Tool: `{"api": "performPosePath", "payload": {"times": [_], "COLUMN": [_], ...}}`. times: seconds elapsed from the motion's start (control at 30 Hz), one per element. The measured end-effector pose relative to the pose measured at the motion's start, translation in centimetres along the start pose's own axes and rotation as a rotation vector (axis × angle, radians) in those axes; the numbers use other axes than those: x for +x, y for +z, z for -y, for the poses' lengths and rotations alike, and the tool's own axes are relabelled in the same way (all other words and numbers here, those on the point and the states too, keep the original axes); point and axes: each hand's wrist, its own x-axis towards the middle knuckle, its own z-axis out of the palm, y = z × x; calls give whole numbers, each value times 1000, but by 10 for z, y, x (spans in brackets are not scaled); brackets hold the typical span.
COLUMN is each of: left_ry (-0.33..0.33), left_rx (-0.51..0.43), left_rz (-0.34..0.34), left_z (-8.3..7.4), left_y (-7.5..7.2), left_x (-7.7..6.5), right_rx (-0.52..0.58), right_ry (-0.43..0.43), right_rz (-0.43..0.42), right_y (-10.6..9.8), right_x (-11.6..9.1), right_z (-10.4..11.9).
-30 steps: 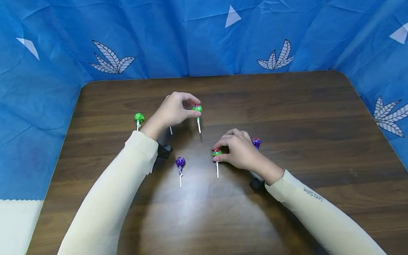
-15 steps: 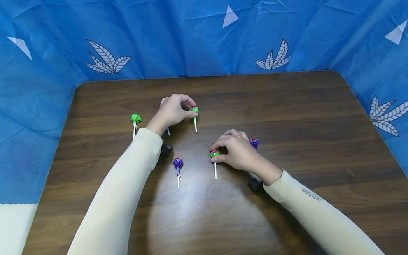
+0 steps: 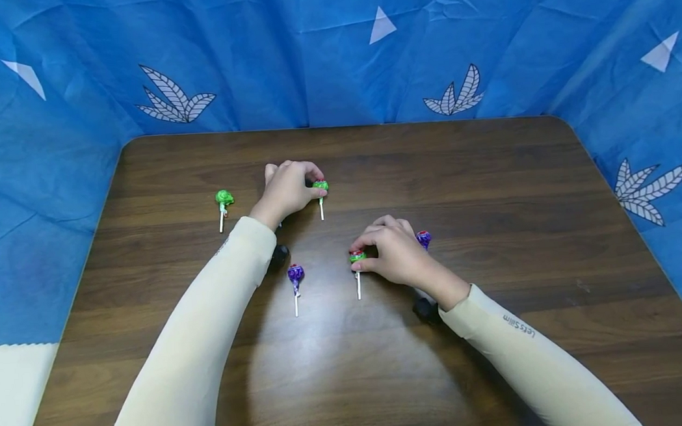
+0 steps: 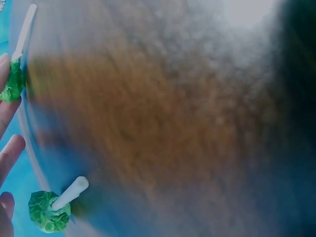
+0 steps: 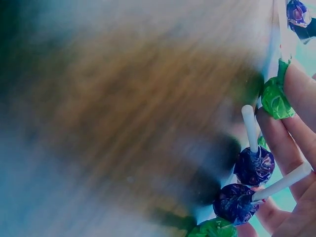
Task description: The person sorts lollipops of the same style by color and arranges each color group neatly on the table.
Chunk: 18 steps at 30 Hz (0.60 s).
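Partly covered green lollipop (image 3: 320, 186) far on the table (image 3: 491, 178), left hand (image 3: 289, 189) pinching it, second green lollipop (image 3: 358, 256) nearer and rightward, right hand (image 3: 395, 252) pinching it, purple lollipop (image 3: 423, 237) hiding its stick behind that hand, right sleeve (image 3: 527, 341) reading upside-down “LetsSlim”

The middle lollipop (image 3: 295, 274) is on the table (image 3: 550, 187), between the two arms. Just right of it is a second lollipop (image 3: 358, 256), in the right hand (image 3: 396, 255). Farther right — and a bit behind — is a third lollipop (image 3: 423, 238) (that hand hides some of it). Behind the middle one, slightly right, is a fourth lollipop (image 3: 321, 185), in the left hand (image 3: 289, 189). Behind and left — a fifth lollipop (image 3: 223, 200). Far behind hangs the curtain (image 3: 332, 63).
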Motion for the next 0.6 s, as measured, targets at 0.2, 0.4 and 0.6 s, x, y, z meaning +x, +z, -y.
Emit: {"api": "performPosePath", "payload": {"times": [0.2,0.4,0.6], "left_ry": [-4,-10,-7], "left_rx": [-8,0,20], "left_rz": [-9,-13,-9], "left_z": [0,0,-3], "left_y": [3,4,4], "left_x": [-1,-2,-3], "right_rx": [-2,-6,-7], "right_ry": [-1,-6,-19], "right_rz": [0,-1,-9], "right_y": [-1,0,1], "right_x": [1,1,0], "right_z": [1,0,-1]}}
